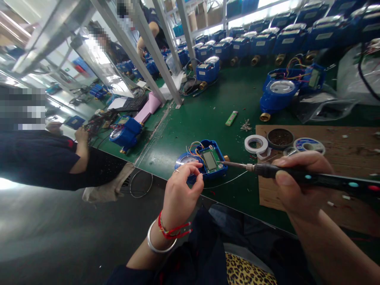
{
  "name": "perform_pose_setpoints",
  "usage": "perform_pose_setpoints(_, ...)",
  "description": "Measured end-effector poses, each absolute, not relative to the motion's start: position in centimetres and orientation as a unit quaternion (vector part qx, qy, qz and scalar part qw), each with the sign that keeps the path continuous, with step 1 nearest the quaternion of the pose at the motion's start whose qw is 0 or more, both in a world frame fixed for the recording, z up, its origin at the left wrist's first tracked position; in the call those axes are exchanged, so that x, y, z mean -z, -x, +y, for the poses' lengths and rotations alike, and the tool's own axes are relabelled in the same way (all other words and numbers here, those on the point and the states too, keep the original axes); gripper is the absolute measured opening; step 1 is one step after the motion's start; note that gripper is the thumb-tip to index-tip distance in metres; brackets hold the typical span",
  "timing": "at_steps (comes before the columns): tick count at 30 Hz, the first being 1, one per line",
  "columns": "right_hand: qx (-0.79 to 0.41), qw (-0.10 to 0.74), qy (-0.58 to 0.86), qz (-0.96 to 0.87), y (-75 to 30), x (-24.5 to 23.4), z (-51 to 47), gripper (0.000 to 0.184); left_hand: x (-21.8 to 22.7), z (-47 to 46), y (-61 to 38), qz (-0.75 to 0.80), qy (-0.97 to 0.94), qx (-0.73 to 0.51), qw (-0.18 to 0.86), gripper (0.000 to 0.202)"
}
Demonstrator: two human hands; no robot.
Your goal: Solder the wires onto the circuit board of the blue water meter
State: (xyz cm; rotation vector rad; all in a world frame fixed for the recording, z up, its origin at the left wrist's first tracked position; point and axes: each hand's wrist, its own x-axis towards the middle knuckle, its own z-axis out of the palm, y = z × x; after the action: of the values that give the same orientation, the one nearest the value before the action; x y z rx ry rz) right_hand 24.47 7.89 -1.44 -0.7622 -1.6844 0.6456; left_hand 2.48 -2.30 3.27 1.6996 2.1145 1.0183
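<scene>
Green board (217, 155) lies in the blue case (214, 143) on the bench (160, 152); right hand (303, 198) grips the iron (264, 170) — best kept steady, off the screen (210, 160) — while left hand (181, 194) pinches, seemingly, thin wire (228, 182).

No text is legible, even labels (289, 40) on blue meters (212, 70)

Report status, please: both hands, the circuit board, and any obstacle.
Right hand holding soldering iron, tip at circuit board, contact unclear. Left hand curled near open blue housing, grip unclear. Coloured wires looping close to board.
</scene>
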Motion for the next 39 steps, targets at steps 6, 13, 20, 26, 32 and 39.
perform_pose_setpoints(6, -0.256, 0.545, 0.282, -0.747, -23.7, -0.8, 8.0, 0.016, -3.8, -2.1, -2.5, 0.733, -0.583, -0.331, 0.115, 0.008)
perform_pose_setpoints(13, -0.248, 0.511, 0.272, -0.777, -22.8, -1.3, 8.4, 0.012, -4.6, -1.8, -2.9, 0.739, -0.597, -0.295, 0.098, 0.009)
perform_pose_setpoints(20, -0.235, 0.510, 0.263, -0.785, -22.4, -1.4, 8.2, 0.011, -4.5, -1.6, -3.2, 0.741, -0.601, -0.288, 0.080, 0.008)
perform_pose_setpoints(26, -0.226, 0.495, 0.257, -0.799, -22.3, -2.0, 8.2, 0.010, -4.5, -1.7, -3.3, 0.743, -0.601, -0.285, 0.072, 0.008)
perform_pose_setpoints(32, -0.230, 0.486, 0.255, -0.804, -22.1, -2.0, 8.2, 0.010, -4.4, -1.7, -3.3, 0.743, -0.600, -0.288, 0.071, 0.008)
perform_pose_setpoints(39, -0.225, 0.479, 0.253, -0.810, -22.0, -2.0, 8.3, 0.009, -4.4, -1.7, -3.3, 0.743, -0.600, -0.286, 0.074, 0.008)
